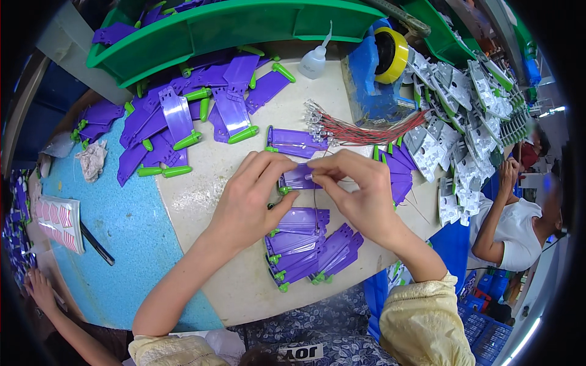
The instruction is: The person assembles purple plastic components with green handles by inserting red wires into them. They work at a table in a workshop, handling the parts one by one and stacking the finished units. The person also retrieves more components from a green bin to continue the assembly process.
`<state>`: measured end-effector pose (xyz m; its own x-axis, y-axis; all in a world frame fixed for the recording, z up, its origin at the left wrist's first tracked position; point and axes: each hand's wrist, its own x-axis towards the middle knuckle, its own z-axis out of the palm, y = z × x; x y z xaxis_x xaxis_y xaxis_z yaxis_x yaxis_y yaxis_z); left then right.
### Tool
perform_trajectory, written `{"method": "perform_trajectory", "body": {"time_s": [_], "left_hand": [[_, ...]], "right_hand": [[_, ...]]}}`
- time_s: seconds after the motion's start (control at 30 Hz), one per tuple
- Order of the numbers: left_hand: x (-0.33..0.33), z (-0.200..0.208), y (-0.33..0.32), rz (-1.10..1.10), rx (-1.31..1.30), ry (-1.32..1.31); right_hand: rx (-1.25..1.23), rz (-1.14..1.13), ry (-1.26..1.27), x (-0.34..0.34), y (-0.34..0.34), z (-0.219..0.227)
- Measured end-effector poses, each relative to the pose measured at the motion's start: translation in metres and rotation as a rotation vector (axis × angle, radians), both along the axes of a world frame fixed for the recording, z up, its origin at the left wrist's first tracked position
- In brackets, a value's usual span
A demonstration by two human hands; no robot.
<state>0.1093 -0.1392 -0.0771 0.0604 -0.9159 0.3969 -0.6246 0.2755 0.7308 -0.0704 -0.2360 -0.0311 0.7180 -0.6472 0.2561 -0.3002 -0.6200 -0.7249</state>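
In the middle of the table my left hand (pixel 253 192) is closed on the left end of a purple plastic wing-shaped part (pixel 297 178) with a green tip. My right hand (pixel 360 186) pinches a thin wire lead (pixel 315 196) with a small pale end, right at the part's other edge. Fingers hide some of where wire and part meet. Just beyond lies another purple part (pixel 296 140), and nearer me is a group of overlapping purple parts (pixel 296 247). A bundle of red and black wires (pixel 372 133) with clear ends lies past my right hand.
Purple parts with green tips (pixel 177 116) heap up before a green bin (pixel 232 30). A white squeeze bottle (pixel 313 62) stands beside a blue tape dispenser (pixel 366 76). Grey-white parts (pixel 455 128) pile at the right. A printed packet (pixel 60 222) and black pen (pixel 97 244) lie left. Other people sit on both sides.
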Motion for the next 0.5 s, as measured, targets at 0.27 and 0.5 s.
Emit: {"method": "perform_trajectory", "body": {"time_s": [0.27,0.5], "left_hand": [[0.003,-0.003,0.001,0.0,-0.118,0.115],[-0.001,0.001,0.002,0.033,-0.145,0.156]], "right_hand": [[0.157,0.041,0.06,0.008,-0.001,0.007],[0.543,-0.012,0.172,0.012,-0.01,0.013]]}}
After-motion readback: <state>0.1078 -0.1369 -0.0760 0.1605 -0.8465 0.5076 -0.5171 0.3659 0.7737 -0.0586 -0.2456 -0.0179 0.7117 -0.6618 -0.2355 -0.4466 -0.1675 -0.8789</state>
